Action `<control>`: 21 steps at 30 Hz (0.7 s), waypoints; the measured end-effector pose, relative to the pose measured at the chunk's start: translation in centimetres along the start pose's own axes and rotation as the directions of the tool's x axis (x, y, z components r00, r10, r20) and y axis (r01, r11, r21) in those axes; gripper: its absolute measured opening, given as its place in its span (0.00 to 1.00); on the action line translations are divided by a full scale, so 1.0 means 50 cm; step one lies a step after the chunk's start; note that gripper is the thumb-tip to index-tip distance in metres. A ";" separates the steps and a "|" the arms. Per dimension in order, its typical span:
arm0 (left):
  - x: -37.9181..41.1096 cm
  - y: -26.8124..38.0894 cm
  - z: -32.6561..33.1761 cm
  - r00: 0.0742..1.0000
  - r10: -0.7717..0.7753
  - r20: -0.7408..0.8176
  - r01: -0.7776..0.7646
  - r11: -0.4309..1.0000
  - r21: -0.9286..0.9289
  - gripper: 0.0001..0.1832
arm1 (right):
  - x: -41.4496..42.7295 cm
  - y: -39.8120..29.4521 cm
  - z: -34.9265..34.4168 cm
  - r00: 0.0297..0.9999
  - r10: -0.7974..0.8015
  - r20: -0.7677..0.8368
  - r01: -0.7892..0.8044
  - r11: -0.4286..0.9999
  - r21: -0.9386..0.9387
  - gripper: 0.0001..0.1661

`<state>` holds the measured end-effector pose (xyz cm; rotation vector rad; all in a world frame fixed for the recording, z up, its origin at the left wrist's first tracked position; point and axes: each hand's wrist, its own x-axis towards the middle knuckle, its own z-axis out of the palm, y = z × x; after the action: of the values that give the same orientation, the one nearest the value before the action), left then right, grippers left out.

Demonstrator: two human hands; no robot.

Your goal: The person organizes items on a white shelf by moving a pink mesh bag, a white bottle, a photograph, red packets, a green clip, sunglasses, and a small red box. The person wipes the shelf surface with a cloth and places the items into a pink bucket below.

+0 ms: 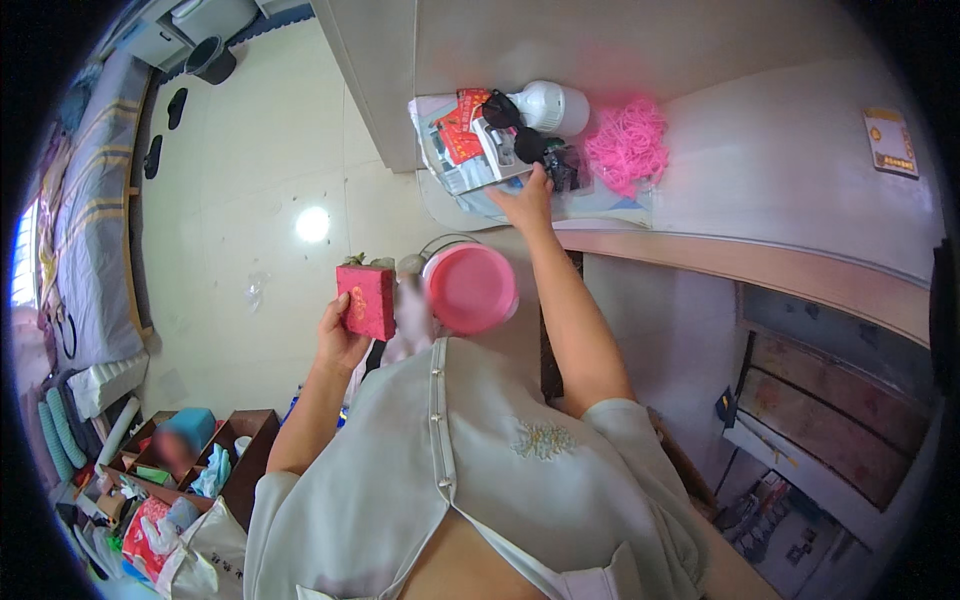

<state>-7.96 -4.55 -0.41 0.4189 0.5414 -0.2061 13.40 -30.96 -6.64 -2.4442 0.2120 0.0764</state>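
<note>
My left hand (343, 330) grips a small red box (365, 301) with gold marking on its front, held upright over the floor. Over on a shelf-like surface, my right hand (531, 201) reaches to a cluster of things. Its fingertips are at the near edge of a white box (495, 150), beside a dark item in clear plastic (568, 169); whether they grip anything is unclear. Black sunglasses (517, 127) lie across the white box. Red packets (459, 135) are to its left, a white bulb-shaped object (553, 107) behind it, and a bundle of pink string (628, 146) to the right.
A pink-lidded bucket (474, 289) with a wire handle stands in front of me. At left are a bed (97, 210), black slippers (176, 109) and a dark bin (211, 60). A brown compartmented box (251, 457) and bags (202, 555) sit lower left. The shelf's wooden edge (750, 259) runs right.
</note>
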 end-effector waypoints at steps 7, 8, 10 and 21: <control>0.037 0.021 0.015 0.998 -0.047 0.042 0.049 0.997 -0.054 0.24 | 0.022 -0.056 -0.004 0.981 0.149 -0.126 -0.170 0.969 -0.177 0.56; 0.049 0.023 0.008 0.998 -0.048 0.042 0.050 0.997 -0.057 0.24 | 0.031 -0.036 0.002 0.984 0.131 -0.123 -0.150 0.976 -0.158 0.55; 0.070 0.027 0.006 0.996 -0.061 0.057 0.064 0.997 -0.052 0.22 | 0.031 -0.028 0.004 0.981 0.108 -0.163 -0.123 0.988 -0.088 0.50; 0.130 0.039 0.054 0.964 -0.177 0.199 0.196 0.977 -0.079 0.22 | -0.014 0.045 -0.015 0.986 0.077 -0.147 -0.082 0.996 -0.026 0.55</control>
<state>-0.70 -4.49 -1.16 0.2486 0.3996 -0.3962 12.31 -33.05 -7.38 -2.4744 0.3762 -0.0646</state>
